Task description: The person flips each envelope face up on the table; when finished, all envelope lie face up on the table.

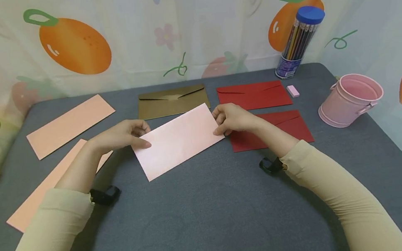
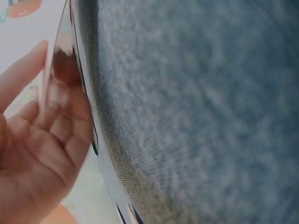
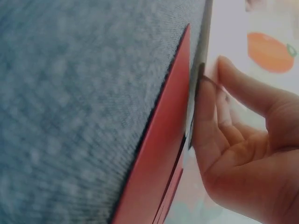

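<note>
A pale pink envelope (image 1: 178,141), its plain side up, is held tilted above the table between both hands. My left hand (image 1: 123,135) pinches its left end, thumb on top and fingers beneath; in the left wrist view that hand (image 2: 44,140) shows the palm beside the thin edge. At the opposite end, my right hand (image 1: 235,118) pinches the edge between thumb and fingers. The right wrist view has this hand (image 3: 243,144) close by a red envelope (image 3: 161,140). Behind the pink one lies a gold envelope (image 1: 172,102), flap side up.
Two red envelopes, an upper (image 1: 254,96) and a lower (image 1: 280,129), lie right of centre. Two peach rectangles (image 1: 71,126) (image 1: 48,186) lie at left. A pencil tub (image 1: 298,44), a pink eraser (image 1: 292,91) and a pink bucket (image 1: 348,101) stand along the right side.
</note>
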Tool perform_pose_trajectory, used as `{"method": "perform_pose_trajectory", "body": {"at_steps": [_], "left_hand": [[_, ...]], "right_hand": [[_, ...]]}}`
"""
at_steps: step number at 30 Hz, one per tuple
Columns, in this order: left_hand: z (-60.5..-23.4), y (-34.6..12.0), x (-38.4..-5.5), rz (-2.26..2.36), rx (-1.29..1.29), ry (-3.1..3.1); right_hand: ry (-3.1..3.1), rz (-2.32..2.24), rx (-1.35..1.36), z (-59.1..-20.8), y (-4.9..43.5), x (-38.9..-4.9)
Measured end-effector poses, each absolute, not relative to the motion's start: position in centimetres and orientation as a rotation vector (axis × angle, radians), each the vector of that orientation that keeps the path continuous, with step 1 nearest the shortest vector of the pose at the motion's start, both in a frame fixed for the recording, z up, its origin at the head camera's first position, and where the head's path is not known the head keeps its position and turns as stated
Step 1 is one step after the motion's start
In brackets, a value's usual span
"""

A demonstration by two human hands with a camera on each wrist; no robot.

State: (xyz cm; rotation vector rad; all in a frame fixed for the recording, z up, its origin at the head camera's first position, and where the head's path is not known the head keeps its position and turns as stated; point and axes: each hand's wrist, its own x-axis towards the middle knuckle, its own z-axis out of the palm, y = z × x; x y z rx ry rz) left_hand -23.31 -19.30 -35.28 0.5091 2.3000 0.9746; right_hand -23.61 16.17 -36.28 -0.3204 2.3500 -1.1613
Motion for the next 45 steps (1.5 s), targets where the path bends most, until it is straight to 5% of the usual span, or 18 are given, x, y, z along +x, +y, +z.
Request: {"method": "perform_pose_trajectory", "body": {"at_steps": [13, 45], "left_hand": [[-34.6, -19.9, -23.7, 1.506, 0.133, 2.246], [-34.5, -21.1, -23.6, 1.899, 0.216, 1.99]], "right_hand": [[2.23, -1.389, -0.216, -35.4, 16.8, -23.9], [2.178, -1.766, -0.085, -34.7, 17.4, -23.7]]}}
